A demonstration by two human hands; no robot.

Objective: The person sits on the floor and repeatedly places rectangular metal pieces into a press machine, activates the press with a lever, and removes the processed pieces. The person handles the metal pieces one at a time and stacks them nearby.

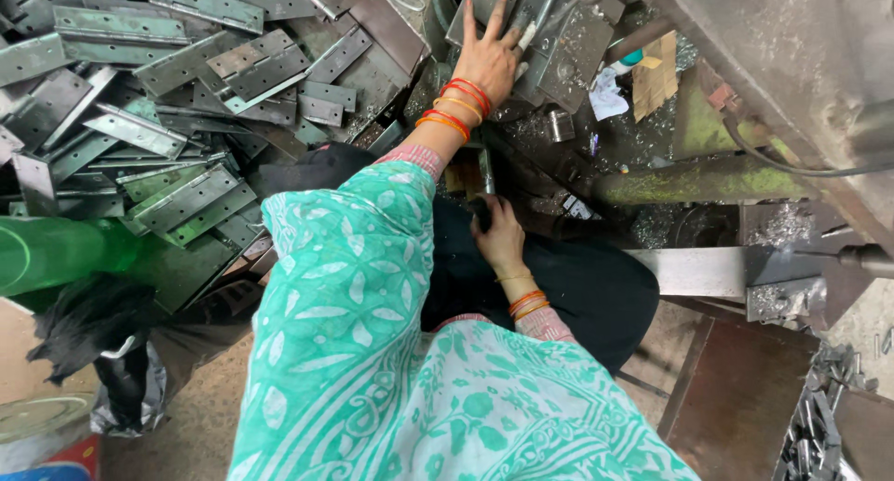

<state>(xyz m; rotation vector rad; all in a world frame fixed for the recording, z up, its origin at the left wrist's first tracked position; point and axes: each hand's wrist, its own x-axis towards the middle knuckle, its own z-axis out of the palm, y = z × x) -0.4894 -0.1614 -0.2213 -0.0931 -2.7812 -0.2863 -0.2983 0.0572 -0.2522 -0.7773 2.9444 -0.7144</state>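
Far left: green plastic bottle (56,253) lying beside a heap of grey steel hinges (186,202). Centre: left hand (486,57), fingers spread flat, rests on a grey metal plate (568,57); right hand (500,239) curls closed around a narrow metal strip (486,169). Right: torn brown cardboard scrap (656,76) and crumpled white paper (610,94) beside the green machine bar (689,178).

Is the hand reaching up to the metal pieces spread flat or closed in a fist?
Spread: the left hand lies fingers extended on the metal plates.

grey steel hinge plates (521,20) lie overlapping, flat and tilted, beside a narrow strip (486,172).
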